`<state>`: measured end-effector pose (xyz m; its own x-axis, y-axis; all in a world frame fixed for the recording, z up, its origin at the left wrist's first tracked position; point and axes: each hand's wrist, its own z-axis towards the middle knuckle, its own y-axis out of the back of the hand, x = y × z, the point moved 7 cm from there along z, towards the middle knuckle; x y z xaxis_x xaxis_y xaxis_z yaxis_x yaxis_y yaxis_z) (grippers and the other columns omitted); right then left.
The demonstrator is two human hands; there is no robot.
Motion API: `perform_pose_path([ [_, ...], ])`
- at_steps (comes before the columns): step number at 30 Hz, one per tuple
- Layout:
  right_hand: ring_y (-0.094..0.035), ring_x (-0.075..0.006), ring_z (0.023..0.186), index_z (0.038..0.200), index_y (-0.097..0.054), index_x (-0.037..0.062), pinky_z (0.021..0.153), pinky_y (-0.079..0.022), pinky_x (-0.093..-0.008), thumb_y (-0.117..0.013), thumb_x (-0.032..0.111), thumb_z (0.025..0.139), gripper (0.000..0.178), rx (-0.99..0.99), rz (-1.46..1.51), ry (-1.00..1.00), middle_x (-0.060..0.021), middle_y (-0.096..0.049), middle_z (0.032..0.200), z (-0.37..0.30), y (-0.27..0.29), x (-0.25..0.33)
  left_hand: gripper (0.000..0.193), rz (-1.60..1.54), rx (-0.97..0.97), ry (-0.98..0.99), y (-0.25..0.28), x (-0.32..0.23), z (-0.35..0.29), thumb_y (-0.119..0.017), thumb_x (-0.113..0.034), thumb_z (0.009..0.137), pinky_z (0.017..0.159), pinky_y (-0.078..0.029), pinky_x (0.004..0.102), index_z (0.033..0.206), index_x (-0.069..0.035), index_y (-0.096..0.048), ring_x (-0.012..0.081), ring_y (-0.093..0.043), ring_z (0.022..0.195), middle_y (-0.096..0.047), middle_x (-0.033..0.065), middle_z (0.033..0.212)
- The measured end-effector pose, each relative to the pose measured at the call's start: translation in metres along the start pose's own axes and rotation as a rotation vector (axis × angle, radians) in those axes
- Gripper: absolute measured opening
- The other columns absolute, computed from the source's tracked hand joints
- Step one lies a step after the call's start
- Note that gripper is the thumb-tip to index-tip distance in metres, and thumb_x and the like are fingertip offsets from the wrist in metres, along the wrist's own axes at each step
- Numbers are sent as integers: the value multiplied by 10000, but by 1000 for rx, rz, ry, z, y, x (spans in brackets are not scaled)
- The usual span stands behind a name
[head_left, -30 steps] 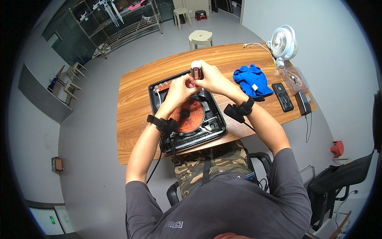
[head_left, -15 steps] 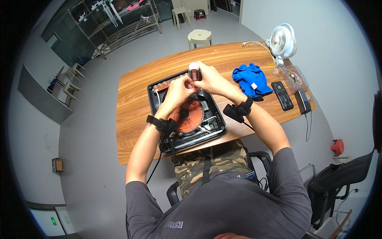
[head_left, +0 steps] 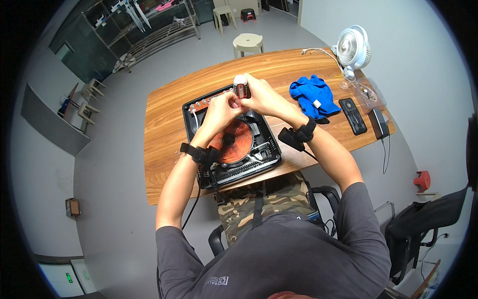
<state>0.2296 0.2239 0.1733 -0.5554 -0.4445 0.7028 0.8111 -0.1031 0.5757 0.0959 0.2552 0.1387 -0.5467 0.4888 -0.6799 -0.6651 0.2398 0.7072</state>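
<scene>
An opened induction cooker with a black casing (head_left: pixel 271 130) lies on the wooden table in front of me. Inside it shows a round copper-coloured coil (head_left: pixel 238 142), and along its far edge runs an orange circuit board strip (head_left: pixel 200 105). My right hand (head_left: pixel 258 96) is wrapped round the red and black handle of a screwdriver (head_left: pixel 241 89), which stands roughly upright over the far part of the cooker. Just left of it, my left hand (head_left: pixel 221 109) pinches with its fingertips below the handle. What those fingertips hold is hidden, as is the screwdriver's tip.
Right of the cooker lie a crumpled blue cloth (head_left: pixel 313 97) and a black phone-like device (head_left: pixel 353 117). Beyond them are a black box with a cable (head_left: pixel 379 124), a clear plastic container (head_left: pixel 371 95) and a white fan (head_left: pixel 352 47). Small bits (head_left: pixel 177 155) lie left of the cooker.
The whole view has shifted slightly. Both hands keep nearly the same pose at the screwdriver over the cooker.
</scene>
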Motion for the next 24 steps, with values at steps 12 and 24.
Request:
perform_pose_path([
  [12,-695,-372,891,1116,-563,1,795,-542,-428,-771,176,803,414,78,-59,-17,-203,-675,935,7,0,-13,311,-127,105,-48,-5,6,5,-794,-203,851,810,-555,337,1048,24,-716,165,-712,870,-753,122,927],
  [24,-692,-398,948,1154,-539,-25,821,-540,-443,-765,156,795,461,-23,6,-7,-238,-670,1000,4,2,-4,288,-93,60,-59,-5,7,6,-821,-179,809,768,-560,357,1010,8,-732,210,-717,814,-734,114,854],
])
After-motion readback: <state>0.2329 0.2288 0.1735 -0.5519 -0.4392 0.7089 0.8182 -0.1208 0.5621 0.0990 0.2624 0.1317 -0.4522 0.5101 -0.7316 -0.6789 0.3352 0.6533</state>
